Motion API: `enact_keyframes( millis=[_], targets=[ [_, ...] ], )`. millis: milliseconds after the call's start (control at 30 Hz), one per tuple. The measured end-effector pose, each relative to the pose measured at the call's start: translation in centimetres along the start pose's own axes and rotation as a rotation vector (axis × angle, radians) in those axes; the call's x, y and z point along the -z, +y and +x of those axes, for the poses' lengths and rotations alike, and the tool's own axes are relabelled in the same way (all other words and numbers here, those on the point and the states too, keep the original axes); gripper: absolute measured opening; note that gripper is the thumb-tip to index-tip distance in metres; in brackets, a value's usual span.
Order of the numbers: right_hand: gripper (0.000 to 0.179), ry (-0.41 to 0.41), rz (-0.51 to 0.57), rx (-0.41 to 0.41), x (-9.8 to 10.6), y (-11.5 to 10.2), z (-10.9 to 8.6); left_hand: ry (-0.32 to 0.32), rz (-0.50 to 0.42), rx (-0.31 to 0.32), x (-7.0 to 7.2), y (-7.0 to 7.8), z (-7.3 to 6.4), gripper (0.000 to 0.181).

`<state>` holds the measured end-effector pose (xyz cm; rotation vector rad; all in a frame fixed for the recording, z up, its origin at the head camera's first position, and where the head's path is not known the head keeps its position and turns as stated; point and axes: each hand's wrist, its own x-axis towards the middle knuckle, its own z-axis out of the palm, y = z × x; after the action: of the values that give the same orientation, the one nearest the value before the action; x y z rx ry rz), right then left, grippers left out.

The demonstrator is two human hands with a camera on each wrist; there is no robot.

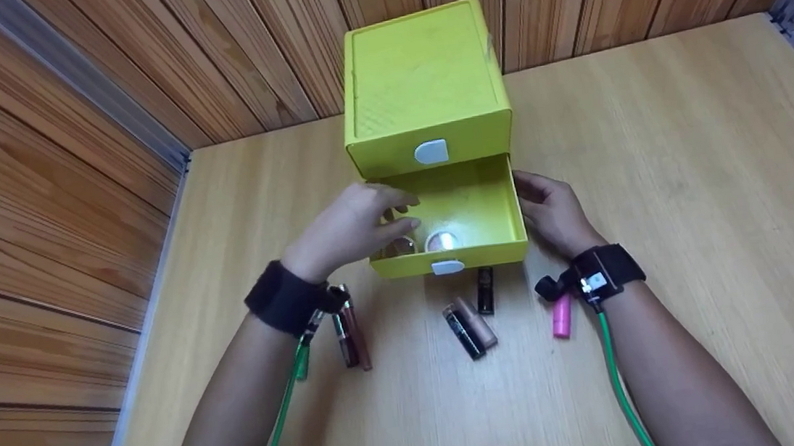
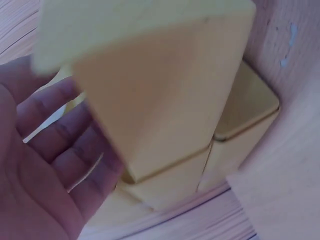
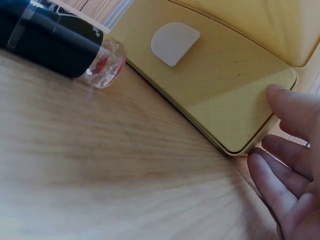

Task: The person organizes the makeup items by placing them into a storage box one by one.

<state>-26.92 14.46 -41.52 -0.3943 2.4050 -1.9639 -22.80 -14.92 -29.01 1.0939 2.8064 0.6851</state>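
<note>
A yellow two-drawer box [image 1: 423, 75] stands with its lower drawer [image 1: 475, 204] pulled out. My left hand [image 1: 354, 227] reaches over the drawer's left wall, thumb and fingers apart, with nothing between them. Below its thumb, a round compact [image 1: 441, 240] and a second round case [image 1: 401, 246] lie at the drawer's front. In the left wrist view, its fingers [image 2: 65, 130] extend beside the yellow wall. My right hand [image 1: 557, 211] is against the drawer's right side, fingers partly hidden behind it. In the right wrist view, its thumb [image 3: 285, 105] is at the drawer front's corner.
In front of the drawer lie a black lipstick tube [image 1: 485, 291], another black tube [image 1: 464, 333], a mauve tube [image 1: 476, 322] and a pink tube [image 1: 561, 318]. Dark lip gloss tubes [image 1: 357, 336] lie near my left wrist. Wood-panelled walls [image 1: 565, 3] border the table.
</note>
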Motion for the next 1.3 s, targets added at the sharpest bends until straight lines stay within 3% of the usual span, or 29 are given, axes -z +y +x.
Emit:
enact_keyframes(
  millis=[200,433,633,767,867,1000,1133,1300],
  targets=[
    [0.043,0.002,-0.006,-0.003,0.0,0.1,0.1,0.123,0.057,-0.027,1.8,0.0,-2.1,0.025],
    [0.042,0.009,-0.003,-0.002,-0.2,0.0,0.2,0.285,0.062,-0.06,2.9,-0.2,-5.3,0.022],
    [0.043,-0.011,-0.002,0.009,-0.6,0.3,0.6,0.382,0.094,-0.019,3.8,-0.5,-8.7,0.022],
    [0.043,-0.01,0.009,0.006,-0.5,2.0,1.4,0.434,0.128,0.02,4.0,-0.9,-10.6,0.021],
    [0.043,-0.003,0.026,0.005,-0.5,3.4,1.9,0.444,0.134,0.057,3.9,-1.4,-11.9,0.02],
    [0.043,0.004,0.018,0.021,-0.6,3.9,1.9,0.393,0.123,0.165,3.1,-2.1,-13.5,0.024],
    [0.044,0.003,0.001,0.026,-0.7,3.9,1.9,0.327,0.118,0.288,2.1,-3.2,-15.0,0.029],
    [0.044,-0.007,0.014,0.025,-0.5,3.1,1.7,0.291,0.091,0.374,0.8,-4.6,-16.7,0.033]
  ],
)
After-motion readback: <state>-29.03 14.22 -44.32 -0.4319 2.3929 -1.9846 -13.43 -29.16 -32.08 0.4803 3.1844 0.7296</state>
